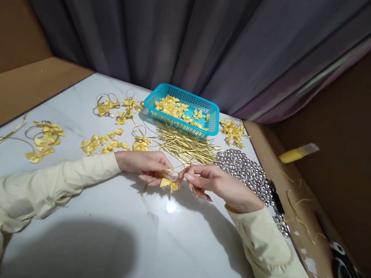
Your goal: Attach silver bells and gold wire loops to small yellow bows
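Note:
Over the middle of the white table, my left hand (pixel 155 167) and my right hand (pixel 212 183) face each other with a short gap between them. Both are closed, pinching the two sides of a gold cord (pixel 171 170) bent into a loop. From that cord hangs a yellow ribbon bow (pixel 170 185), with a small shiny piece at its middle. One cord end sticks out below my left hand and another below my right fingers. Just behind my hands lies a pile of cut gold cords (pixel 188 144).
A blue basket (pixel 182 124) of yellow bows stands at the back. Silver bells or beads (pixel 245 171) are heaped right. Finished-looking bow loops (pixel 46 140) lie left; others (pixel 232 131) sit back right. Scissors (pixel 347 276) and a yellow-filled tube (pixel 298 153) are on the brown right edge.

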`<move>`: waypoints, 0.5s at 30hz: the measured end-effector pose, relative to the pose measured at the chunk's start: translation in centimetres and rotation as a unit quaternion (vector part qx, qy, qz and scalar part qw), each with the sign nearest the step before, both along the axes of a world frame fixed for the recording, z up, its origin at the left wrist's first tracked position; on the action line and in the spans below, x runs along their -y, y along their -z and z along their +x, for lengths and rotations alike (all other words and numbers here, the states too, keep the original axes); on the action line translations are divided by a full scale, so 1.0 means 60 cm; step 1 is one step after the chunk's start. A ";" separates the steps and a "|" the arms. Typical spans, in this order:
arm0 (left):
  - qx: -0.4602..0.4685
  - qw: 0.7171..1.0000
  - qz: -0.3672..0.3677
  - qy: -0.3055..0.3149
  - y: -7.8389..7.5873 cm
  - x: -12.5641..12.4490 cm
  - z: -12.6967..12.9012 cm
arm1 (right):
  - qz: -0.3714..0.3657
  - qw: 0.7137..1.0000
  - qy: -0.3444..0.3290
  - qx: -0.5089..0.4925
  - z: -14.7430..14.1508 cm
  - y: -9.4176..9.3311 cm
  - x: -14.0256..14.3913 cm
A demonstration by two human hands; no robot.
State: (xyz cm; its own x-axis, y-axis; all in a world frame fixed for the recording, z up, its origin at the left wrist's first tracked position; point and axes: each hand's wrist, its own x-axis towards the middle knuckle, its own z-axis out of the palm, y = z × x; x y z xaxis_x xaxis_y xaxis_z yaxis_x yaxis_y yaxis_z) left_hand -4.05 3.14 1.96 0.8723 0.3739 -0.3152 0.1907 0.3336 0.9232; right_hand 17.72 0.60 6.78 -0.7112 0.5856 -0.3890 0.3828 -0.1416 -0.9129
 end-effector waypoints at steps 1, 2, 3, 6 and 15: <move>0.000 1.000 -0.001 -0.001 0.000 0.000 0.000 | -0.003 1.000 -0.001 0.003 0.000 0.000 0.001; -0.001 1.000 -0.001 -0.002 0.000 -0.001 -0.001 | -0.006 1.000 -0.004 0.006 -0.001 -0.001 0.001; -0.001 1.000 0.000 -0.004 0.000 -0.001 -0.001 | -0.009 1.000 -0.009 0.009 -0.001 -0.001 0.001; 0.012 1.000 -0.005 -0.007 0.002 -0.001 -0.001 | -0.015 0.999 -0.029 0.010 0.001 -0.003 0.002; 0.002 1.000 0.001 -0.008 0.006 -0.002 -0.002 | -0.016 1.000 -0.009 0.009 0.008 -0.003 -0.006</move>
